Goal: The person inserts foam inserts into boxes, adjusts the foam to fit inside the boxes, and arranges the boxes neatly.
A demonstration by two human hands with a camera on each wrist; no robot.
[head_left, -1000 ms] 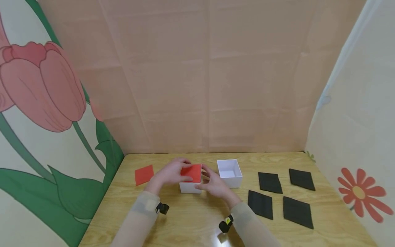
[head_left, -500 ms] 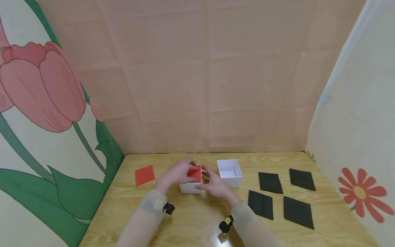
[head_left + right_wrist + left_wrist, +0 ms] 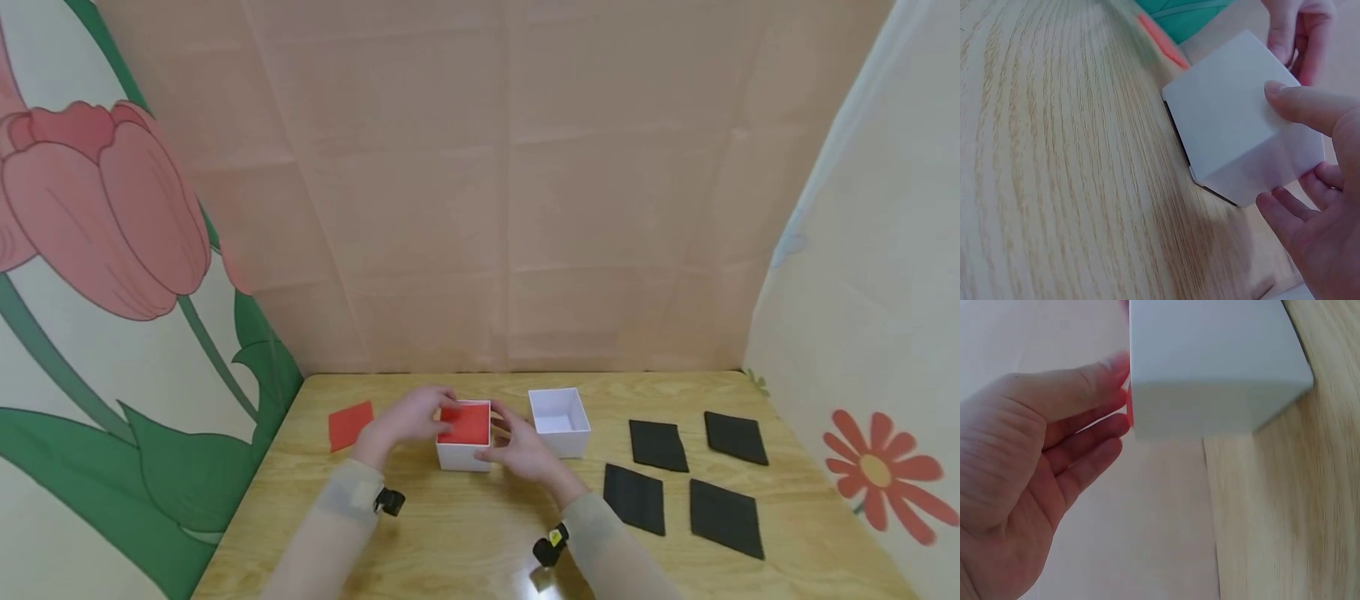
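A white square box [image 3: 464, 457] stands on the table in front of me. Inside its rim lies a red cloth [image 3: 468, 423], flat and close to the top. My left hand [image 3: 412, 416] reaches over the box's left edge, its fingertips touching the red cloth. In the left wrist view the fingers of the left hand [image 3: 1041, 444] are fairly straight at the box's mouth. On the other side, my right hand [image 3: 525, 450] holds the box, thumb on the near wall and fingers along the right wall, as the right wrist view also shows the box [image 3: 1229, 106].
A second white box [image 3: 564, 442], with bare inner walls, stands just right of the first. Another red cloth [image 3: 349, 426] lies at the left. Several black cloth squares, including one near the front [image 3: 726, 518], lie spread on the right of the wooden table [image 3: 465, 542].
The left hand has moved right across the red cloth, then back left. The cloth now lies flatter, with more of the box's rim showing. The right hand has kept its hold.
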